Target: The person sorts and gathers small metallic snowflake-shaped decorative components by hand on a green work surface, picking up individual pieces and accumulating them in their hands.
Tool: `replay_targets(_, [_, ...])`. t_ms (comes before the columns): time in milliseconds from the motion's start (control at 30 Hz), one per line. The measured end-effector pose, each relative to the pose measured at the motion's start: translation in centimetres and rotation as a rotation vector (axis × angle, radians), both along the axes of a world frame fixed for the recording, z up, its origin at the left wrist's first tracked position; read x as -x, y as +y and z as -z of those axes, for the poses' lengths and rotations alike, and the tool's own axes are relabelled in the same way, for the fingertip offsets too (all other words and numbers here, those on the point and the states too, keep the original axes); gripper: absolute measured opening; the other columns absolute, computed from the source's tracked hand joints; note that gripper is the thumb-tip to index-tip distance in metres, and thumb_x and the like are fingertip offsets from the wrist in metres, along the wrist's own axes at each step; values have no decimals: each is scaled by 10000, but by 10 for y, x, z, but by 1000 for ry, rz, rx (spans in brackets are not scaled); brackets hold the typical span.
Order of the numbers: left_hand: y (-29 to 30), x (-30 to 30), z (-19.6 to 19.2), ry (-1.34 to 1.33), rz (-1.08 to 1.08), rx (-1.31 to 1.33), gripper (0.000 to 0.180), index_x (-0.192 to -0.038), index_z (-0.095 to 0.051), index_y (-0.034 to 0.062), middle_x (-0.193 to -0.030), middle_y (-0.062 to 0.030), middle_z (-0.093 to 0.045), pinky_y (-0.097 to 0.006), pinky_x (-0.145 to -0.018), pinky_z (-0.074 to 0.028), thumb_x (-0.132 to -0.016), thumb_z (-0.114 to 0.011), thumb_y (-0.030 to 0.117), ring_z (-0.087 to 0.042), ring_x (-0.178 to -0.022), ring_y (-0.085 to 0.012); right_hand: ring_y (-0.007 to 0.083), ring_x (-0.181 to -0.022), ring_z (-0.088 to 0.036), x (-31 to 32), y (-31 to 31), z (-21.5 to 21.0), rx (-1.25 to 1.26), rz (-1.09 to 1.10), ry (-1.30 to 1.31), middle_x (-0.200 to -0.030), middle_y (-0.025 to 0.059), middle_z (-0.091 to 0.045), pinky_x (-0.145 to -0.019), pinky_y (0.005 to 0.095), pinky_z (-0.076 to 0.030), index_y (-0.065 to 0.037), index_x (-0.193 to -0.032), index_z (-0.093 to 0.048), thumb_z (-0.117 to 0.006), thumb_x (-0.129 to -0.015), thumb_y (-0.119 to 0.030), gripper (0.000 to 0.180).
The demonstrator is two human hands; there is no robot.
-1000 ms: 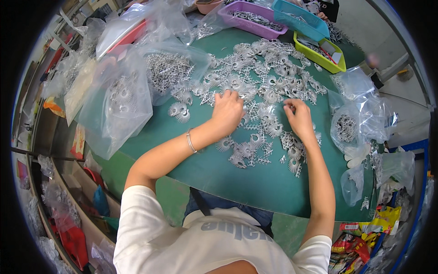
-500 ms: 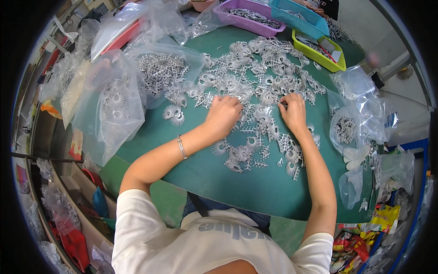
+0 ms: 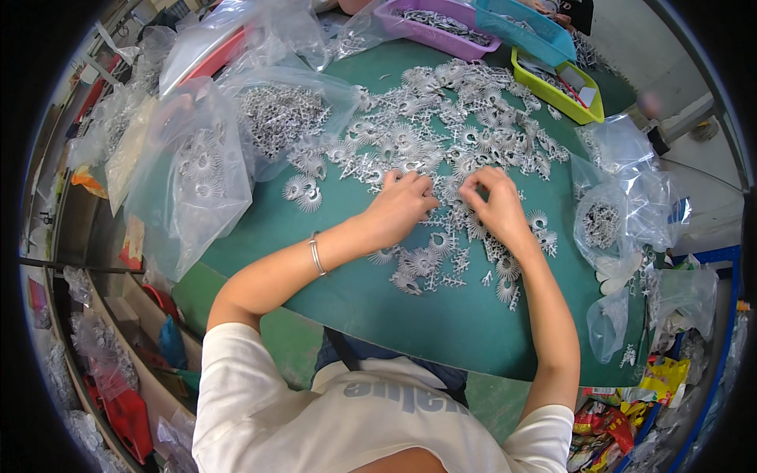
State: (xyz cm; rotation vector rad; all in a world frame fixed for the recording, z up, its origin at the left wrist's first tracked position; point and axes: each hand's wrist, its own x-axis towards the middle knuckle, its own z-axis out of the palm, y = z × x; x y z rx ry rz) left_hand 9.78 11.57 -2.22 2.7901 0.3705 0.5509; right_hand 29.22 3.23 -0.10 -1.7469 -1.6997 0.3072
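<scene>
A wide heap of small grey pieces, some round and fan-toothed, others branch-shaped, spreads over the green table. My left hand, with a silver bangle on its wrist, is curled at the heap's near side. Its fingers are closed, and what they hold is hidden. Close by on the right, my right hand bends thumb and fingers together over the pieces; anything between the fingertips is too small to name. A looser cluster of fan-toothed pieces lies nearer to me, below my left hand.
Clear plastic bags of grey pieces stand at left and right, and an open bag lies behind. Purple, blue and yellow-green baskets line the far edge. Another person's hand shows beyond them.
My left hand has moved slightly right and toward me. My right hand has shifted a little left and nearer to me, bringing the two hands closer together.
</scene>
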Motion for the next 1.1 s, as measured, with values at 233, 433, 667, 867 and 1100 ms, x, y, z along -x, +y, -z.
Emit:
replay_targets(233, [4,-2,9,-5,81,7,79,-847,-599,65,-984,-44,-533,-392,-842,-323,-771,-612,85,-492,-948,-212,288,-985,-502,23,-28,15,-14,-106,-230,-1043,111,-540,-811,388,-410,-23,-1024,-583,-684,-732,-95,317])
replay_targets(433, [3,1,-1,178,133,-185,152,-922,-632,66,-991,-51,-524,-366,-828,-325,-777,-595,90,-492,-951,-205,299,-1004,-513,26,-55,12,38,-123,-219,-1075,129,-549,-831,386,-419,-13,-1076,-567,-652,-764,-83,330])
replay_targets(667, [10,1,-10,250,193,-80,187,-937,-646,61,-969,-53,-515,-351,-826,-331,-761,-598,104,-493,-940,-202,340,-1128,-491,-10,5,8,-62,7,-119,-1189,184,-543,-960,384,-383,-9,-1210,-501,-640,-804,-182,463])
replay_targets(867, [15,6,2,122,241,-99,152,-909,-648,53,-992,-62,-528,-353,-844,-348,-772,-596,90,-500,-943,-213,351,-1186,-425,-13,32,32,-1,-110,-258,-1281,169,-452,-972,425,-356,-84,-1229,-502,-683,-763,-194,511])
replay_targets(1100, [10,12,2,-129,223,94,115,-877,-637,42,-1015,-70,-557,-368,-889,-354,-765,-607,35,-523,-980,-234,336,-1112,-468,-13,-36,-2,149,-174,-212,-1222,134,-483,-918,399,-409,-78,-1125,-569,-660,-764,-104,373])
